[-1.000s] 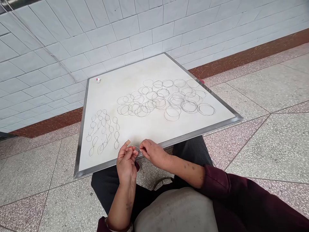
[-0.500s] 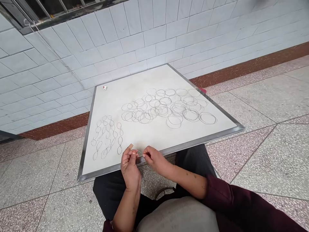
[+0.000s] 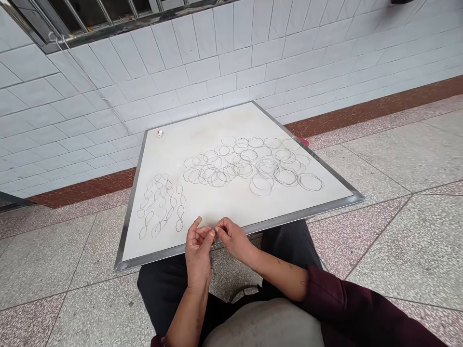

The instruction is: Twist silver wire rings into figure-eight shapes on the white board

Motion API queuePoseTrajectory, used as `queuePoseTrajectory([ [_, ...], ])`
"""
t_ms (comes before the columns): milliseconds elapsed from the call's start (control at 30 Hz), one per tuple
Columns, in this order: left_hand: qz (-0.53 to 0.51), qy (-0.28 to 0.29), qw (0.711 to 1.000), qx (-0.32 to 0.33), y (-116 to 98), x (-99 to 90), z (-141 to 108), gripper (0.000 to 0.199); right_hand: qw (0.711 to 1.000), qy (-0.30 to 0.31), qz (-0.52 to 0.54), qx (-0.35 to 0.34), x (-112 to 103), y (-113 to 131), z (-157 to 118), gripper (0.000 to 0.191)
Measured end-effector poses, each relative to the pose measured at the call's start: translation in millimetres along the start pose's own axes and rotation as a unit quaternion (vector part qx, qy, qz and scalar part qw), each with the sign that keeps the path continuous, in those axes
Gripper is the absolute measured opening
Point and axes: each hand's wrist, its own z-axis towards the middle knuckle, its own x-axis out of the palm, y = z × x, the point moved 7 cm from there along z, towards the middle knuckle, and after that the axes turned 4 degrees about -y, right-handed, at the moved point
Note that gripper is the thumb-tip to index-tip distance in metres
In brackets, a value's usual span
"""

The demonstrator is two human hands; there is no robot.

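Metal-edged white tabletop (image 3: 195,132); left hand (image 3: 198,245) and right hand (image 3: 233,239) pinch thin curved strand (image 3: 205,224).

Thin, pale strand (image 3: 207,225): held lightly bowed at 6 o'clock of the white tabletop (image 3: 188,144), by the near edge; too fine to be traced end to end. At 10 o'clock from it, slim figure-eight loops (image 3: 180,219) are laid in a loose cluster. At 1 to 2 o'clock, larger round rings (image 3: 243,169) are spread flat, many overlapped.
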Motion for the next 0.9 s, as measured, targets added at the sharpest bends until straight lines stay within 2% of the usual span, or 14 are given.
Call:
queuePoseTrajectory([
  [167, 0.009, 0.011, 1.0, -0.017, 4, 1.5, -5, 0.05, 0.996, 0.012, 0.08, 0.022, 4, 2, -2, 0.018],
  [333, 0.014, -0.015, 1.0, -0.002, 4, -1.4, -6, 0.047, 0.985, 0.016, 0.164, 0.052, 8, 2, -4, 0.027],
  [500, 0.04, -0.03, 0.999, 0.012, 4, -3.7, -6, 0.046, 0.978, 0.023, 0.184, 0.092, 8, -4, -6, 0.033],
  [667, 0.006, -0.033, 0.999, -0.015, 6, -2.3, -7, 0.046, 0.957, 0.055, 0.252, 0.131, 11, -5, -6, 0.036],
  [900, -0.029, -0.027, 0.997, -0.069, 9, 0.5, -8, 0.044, 0.962, 0.066, 0.228, 0.135, 11, -8, -3, 0.034],
])
